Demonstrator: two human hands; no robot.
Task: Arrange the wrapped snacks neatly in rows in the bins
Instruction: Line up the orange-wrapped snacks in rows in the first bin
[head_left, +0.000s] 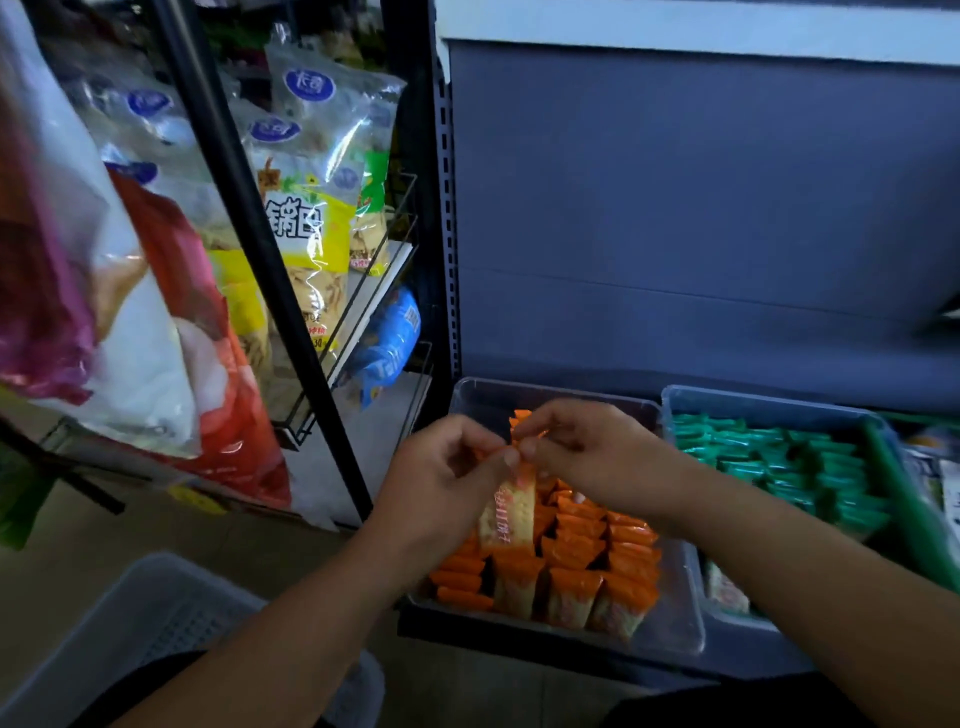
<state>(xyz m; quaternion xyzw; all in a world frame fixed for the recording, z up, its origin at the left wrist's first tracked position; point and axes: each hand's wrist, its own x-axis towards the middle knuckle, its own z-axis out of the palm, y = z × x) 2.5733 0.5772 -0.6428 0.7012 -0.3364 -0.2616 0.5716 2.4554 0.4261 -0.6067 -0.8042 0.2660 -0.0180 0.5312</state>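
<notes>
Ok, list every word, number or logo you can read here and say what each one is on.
"锅巴": large characters on the yellow snack bag.
"30": small print low on the same bag; the rest there is blurred.
The blue oval logos on the clear bags: too blurred to read.
Red print on the orange wrapped snack pinched by the left hand and right hand: unreadable.
The blue bag: lettering unreadable.

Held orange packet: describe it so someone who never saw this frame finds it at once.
Under the grey back panel sit two clear bins; take the left bin, full of orange packets. Above their rows, the left hand and right hand pinch one packet by its top edge. It alone hangs lifted, pale face showing; the rest stand packed.
</notes>
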